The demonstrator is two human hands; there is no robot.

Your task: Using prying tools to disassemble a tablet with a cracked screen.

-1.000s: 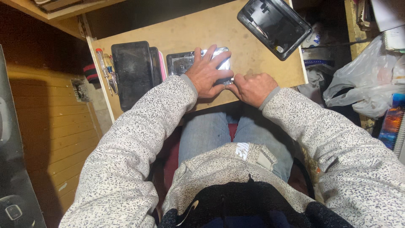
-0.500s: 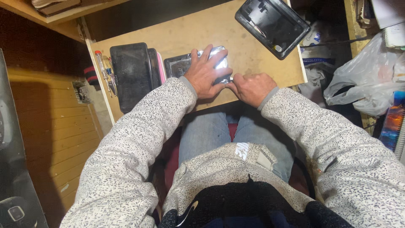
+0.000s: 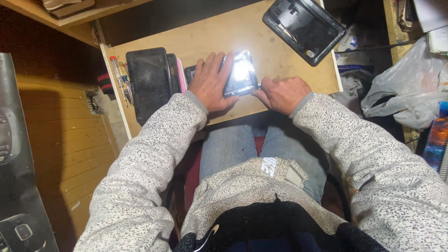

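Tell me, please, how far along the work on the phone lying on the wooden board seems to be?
Done: a black back cover lies apart at the board's far right corner. In hand: the left hand presses the phone flat, while the right hand works at its right edge; any tool there is too small to tell. Left: the phone looks unopened, and the screwdrivers and stacked devices at left lie untouched.

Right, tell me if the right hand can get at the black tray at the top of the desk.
Probably yes: the right hand rests below the black tray, with only bare desk between.
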